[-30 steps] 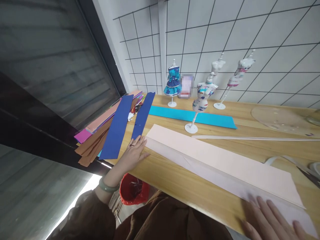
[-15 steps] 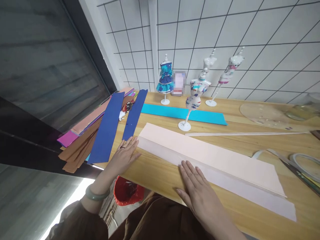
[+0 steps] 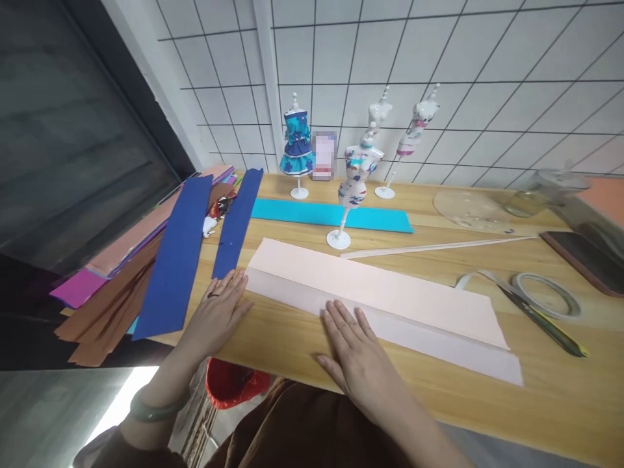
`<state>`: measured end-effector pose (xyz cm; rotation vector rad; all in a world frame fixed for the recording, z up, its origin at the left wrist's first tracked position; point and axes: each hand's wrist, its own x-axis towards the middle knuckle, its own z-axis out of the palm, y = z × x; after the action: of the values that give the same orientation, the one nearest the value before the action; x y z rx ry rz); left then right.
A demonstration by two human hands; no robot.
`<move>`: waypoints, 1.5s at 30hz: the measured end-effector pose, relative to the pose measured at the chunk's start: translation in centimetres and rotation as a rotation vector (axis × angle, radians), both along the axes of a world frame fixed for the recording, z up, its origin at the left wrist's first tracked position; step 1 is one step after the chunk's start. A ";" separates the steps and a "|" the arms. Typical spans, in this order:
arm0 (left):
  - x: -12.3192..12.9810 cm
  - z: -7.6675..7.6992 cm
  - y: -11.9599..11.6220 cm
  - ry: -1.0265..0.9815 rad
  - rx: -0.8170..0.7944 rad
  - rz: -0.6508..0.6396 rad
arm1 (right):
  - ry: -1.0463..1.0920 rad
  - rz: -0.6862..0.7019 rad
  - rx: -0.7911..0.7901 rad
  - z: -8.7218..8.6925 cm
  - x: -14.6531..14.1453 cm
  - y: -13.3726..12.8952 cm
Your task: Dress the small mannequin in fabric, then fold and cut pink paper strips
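A long strip of pale pink crepe paper (image 3: 370, 283) lies across the wooden table, with a lighter band along its near edge. My left hand (image 3: 217, 312) rests flat at the strip's left end, fingers stretched out, a dark ring on one finger. Flat on the near edge around the middle lies my right hand (image 3: 353, 351), its fingertips on the lighter band and its thumb spread. Neither hand grips anything. Just beyond my left fingers is a narrow dark blue paper strip (image 3: 238, 224); a wider blue strip (image 3: 175, 260) lies further left.
Small dress-form stands, including a painted mannequin (image 3: 358, 175) and one in a blue dress (image 3: 296, 146), stand behind a turquoise strip (image 3: 380, 219). To the right are a tape roll (image 3: 524, 286), scissors (image 3: 546, 325) and a dark phone-like slab (image 3: 585, 260). Below hangs a red-lined bin (image 3: 214, 390).
The camera view has swung to the right, so everything sits further left and more of the table's right side shows. Both hands stay flat at about the same places on the pink strip.
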<state>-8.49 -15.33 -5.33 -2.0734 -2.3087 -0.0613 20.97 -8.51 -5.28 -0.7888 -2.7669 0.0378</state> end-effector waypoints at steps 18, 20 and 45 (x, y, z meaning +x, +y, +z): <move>-1.4 -1.4 0.1 0.062 0.043 -0.050 | -0.133 -0.258 0.046 -0.5 16.7 1.8; -1.5 -1.5 0.1 0.061 0.055 -0.063 | -0.150 -0.298 0.037 -0.8 18.3 1.9; -3.3 -2.3 0.1 0.036 0.024 -0.104 | -0.125 -0.422 0.101 -1.1 22.1 -0.5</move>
<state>-11.78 -15.20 -7.67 -2.1630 -2.1684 -0.0542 43.11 -9.01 -6.42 -1.3671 -2.6259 -0.2371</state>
